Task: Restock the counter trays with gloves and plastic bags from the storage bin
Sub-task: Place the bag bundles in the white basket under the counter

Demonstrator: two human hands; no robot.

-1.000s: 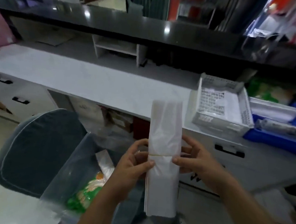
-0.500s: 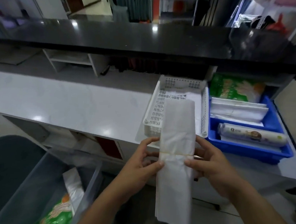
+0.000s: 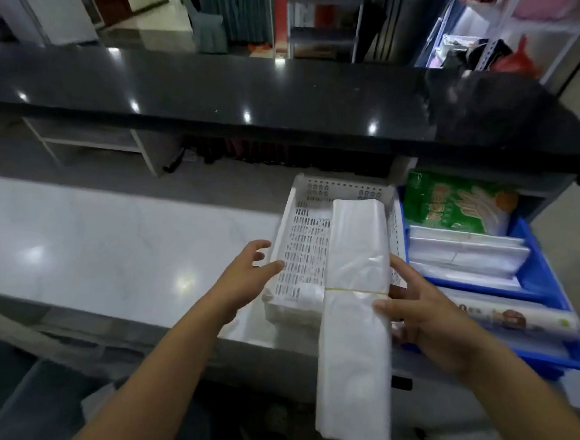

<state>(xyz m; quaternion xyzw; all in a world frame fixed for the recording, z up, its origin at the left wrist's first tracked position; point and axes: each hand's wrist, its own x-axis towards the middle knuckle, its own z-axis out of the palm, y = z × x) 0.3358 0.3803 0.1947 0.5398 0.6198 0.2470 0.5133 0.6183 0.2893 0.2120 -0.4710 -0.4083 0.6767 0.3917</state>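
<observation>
Right now the long white bundle of folded plastic bags (image 3: 357, 293), bound at its middle by a thin yellow rubber band (image 3: 355, 289), hangs over the near rim of the white perforated plastic tray (image 3: 300, 248) on the pale marble tabletop (image 3: 108, 241), its far end over the tray. The right hand (image 3: 422, 315) grips the bundle at the band, thumb on top. The left hand (image 3: 246, 278) is apart from it, fingers relaxed and spread just beside the tray's left wall. A blue plastic bin (image 3: 548, 282) touching the tray's right side holds a green glove packet (image 3: 454, 204) and clear bag packs (image 3: 464, 252).
</observation>
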